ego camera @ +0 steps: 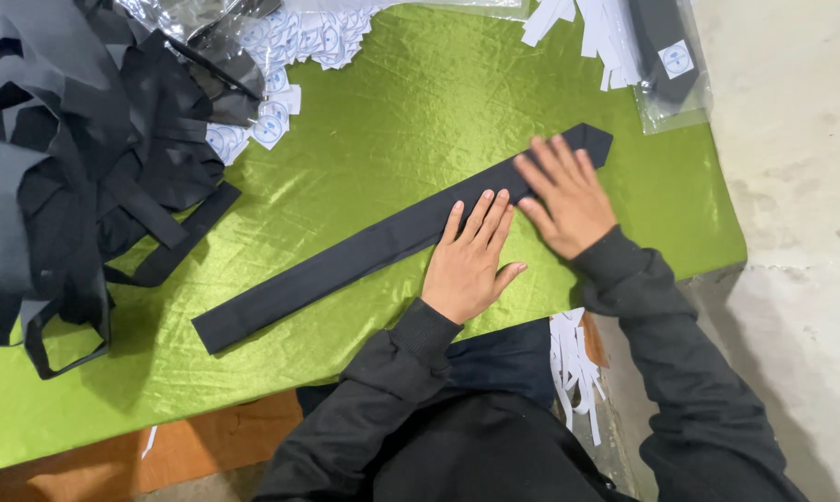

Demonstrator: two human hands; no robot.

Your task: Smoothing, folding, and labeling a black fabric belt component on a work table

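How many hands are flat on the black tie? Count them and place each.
2. The left hand lies flat near the black tie's middle; the right hand presses beside it, toward the pointed end. No others show.

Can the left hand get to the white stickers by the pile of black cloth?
Probably yes. The left hand lies flat on the black tie, and only bare green cloth lies between it and the white stickers.

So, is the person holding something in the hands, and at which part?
Nothing is gripped. The left hand and right hand lie flat, palms down, on the dark necktie, pressing near its pointed end on the green cloth.
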